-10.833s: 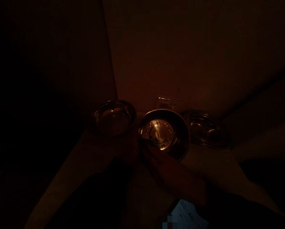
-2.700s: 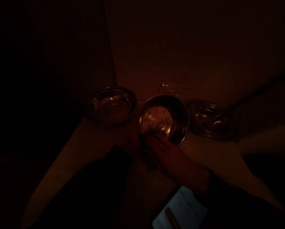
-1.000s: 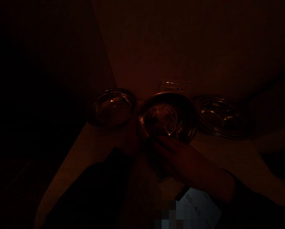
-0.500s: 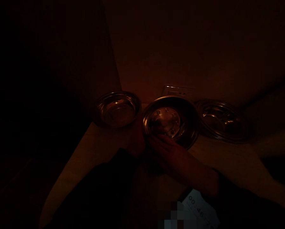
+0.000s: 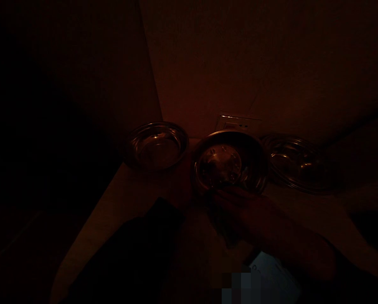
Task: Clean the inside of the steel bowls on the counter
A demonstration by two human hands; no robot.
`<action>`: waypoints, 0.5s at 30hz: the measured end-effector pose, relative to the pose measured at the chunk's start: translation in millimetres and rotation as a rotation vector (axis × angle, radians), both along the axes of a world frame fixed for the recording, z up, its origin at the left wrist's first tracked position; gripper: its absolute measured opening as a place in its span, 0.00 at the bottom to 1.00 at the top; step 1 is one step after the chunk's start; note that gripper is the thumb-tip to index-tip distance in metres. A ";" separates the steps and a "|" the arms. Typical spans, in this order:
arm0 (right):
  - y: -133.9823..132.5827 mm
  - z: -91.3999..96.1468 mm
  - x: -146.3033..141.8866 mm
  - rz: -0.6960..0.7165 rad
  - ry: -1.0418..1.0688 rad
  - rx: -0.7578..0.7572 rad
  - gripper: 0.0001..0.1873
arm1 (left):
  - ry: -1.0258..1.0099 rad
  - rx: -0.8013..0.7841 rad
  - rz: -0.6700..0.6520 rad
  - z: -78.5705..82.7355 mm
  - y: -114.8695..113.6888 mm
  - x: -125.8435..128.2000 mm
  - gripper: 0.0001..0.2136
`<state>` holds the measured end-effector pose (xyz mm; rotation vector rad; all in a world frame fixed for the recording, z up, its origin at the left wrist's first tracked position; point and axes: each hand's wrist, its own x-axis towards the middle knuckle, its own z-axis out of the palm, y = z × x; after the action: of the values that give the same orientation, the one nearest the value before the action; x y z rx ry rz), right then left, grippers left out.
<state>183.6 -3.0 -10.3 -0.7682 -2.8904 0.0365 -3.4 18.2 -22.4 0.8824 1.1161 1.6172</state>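
The scene is very dark. A middle steel bowl (image 5: 228,164) is tipped towards me on a table (image 5: 119,211) against the wall. My left hand (image 5: 183,188), coming out of a dark sleeve, sits at the bowl's left rim and seems to grip it. My right hand (image 5: 258,221) reaches in from the lower right, fingers against the bowl's near rim. A dark shape hangs under those fingers; I cannot make out what it is or whether they hold it.
A second steel bowl (image 5: 157,145) stands to the left and a steel plate (image 5: 298,162) to the right, both by the wall. A wall socket (image 5: 237,123) is behind the middle bowl. A lit phone screen (image 5: 271,276) lies near the front edge.
My right hand has slid a little down and right along the middle bowl's near rim, and the bowl has tipped slightly. The picture has grown dimmer. The other dishes have not moved.
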 end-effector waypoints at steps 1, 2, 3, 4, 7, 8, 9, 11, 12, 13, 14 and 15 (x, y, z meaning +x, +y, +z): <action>0.8 -0.5 0.6 0.006 -0.007 -0.001 0.26 | 0.001 -0.005 -0.003 0.1 0.7 0.3 0.19; 1.4 -0.9 0.4 0.016 -0.011 -0.002 0.26 | 0.010 -0.001 -0.006 0.6 1.1 0.5 0.18; 1.8 -1.5 -0.6 0.027 -0.009 0.000 0.26 | 0.023 0.003 -0.002 1.4 1.2 0.6 0.18; 1.9 -2.0 -2.4 0.036 -0.005 0.002 0.26 | 0.033 0.008 0.009 2.2 1.2 0.7 0.18; 0.7 -4.6 -12.3 0.024 0.022 0.012 0.25 | 0.047 -0.008 0.009 3.0 0.7 0.7 0.16; 0.0 -5.7 -16.8 0.013 0.028 0.009 0.25 | 0.038 -0.032 -0.012 2.3 0.7 0.6 0.16; -0.8 -6.9 -21.4 -0.004 0.032 0.004 0.26 | 0.025 -0.060 -0.035 1.3 0.8 0.4 0.17; -2.1 -9.2 -29.6 -0.039 0.037 0.006 0.26 | 0.003 -0.115 -0.051 -1.5 1.3 -0.2 0.18; -2.6 -10.0 -32.3 -0.049 0.037 0.010 0.27 | -0.006 -0.131 -0.035 -2.9 1.5 -0.7 0.19; -2.9 -10.4 -33.6 -0.054 0.037 0.018 0.27 | -0.006 -0.135 -0.012 -4.1 1.8 -1.4 0.19; -3.1 -10.3 -33.3 -0.052 0.032 0.022 0.27 | 0.003 -0.124 0.004 -5.0 2.0 -2.1 0.18; -3.4 -9.5 -31.6 -0.045 0.021 0.018 0.27 | 0.016 -0.108 0.008 -5.4 2.2 -2.7 0.17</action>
<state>151.9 -6.3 -19.8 -0.8248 -2.8487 0.0136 -6.1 20.4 -27.8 0.8224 1.2077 1.5443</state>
